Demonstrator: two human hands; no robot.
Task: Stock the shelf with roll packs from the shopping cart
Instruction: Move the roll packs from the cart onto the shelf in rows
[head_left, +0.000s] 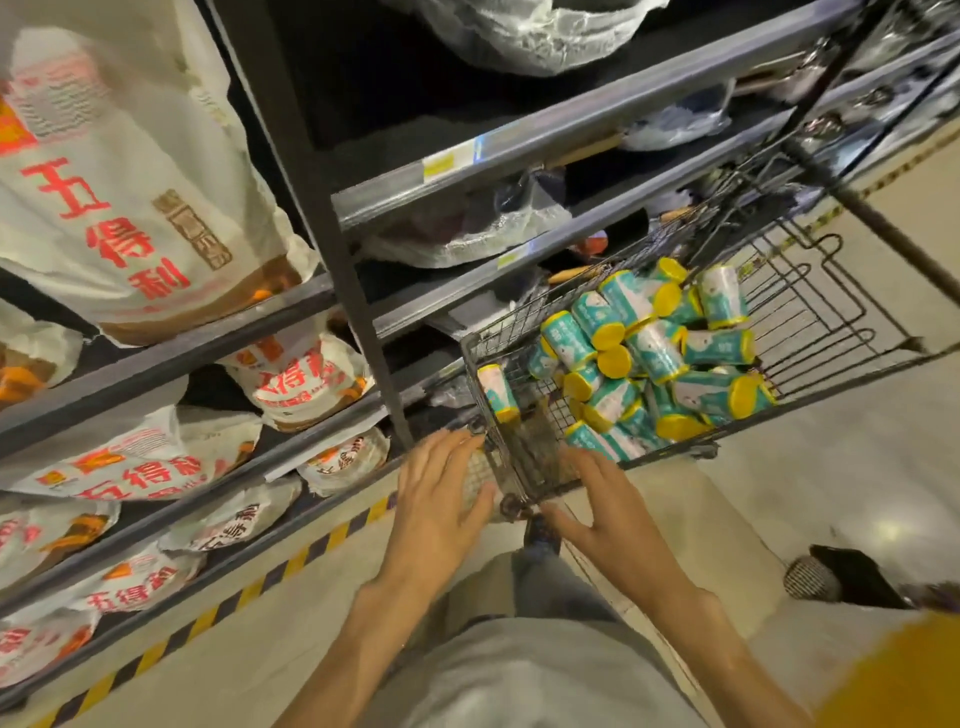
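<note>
We see the roll packs (657, 353) in teal and white wrap with bright yellow ends, heaped in a shopping cart (810, 312) of dark grey wire. The shelf (358, 291) to the left has dark grey metal rails and near-black boards, with a pale yellow label strip (449, 161) on one far rail. On its left bays lie white sacks (119, 182) printed with red characters and orange-brown bands. Along the shelf's foot runs a yellow-and-black striped tape (291, 561) on the cream, glossy floor (831, 493). Near us, our shirt (545, 675) is light grey, and an orange-yellow blur fills the near right corner.
</note>
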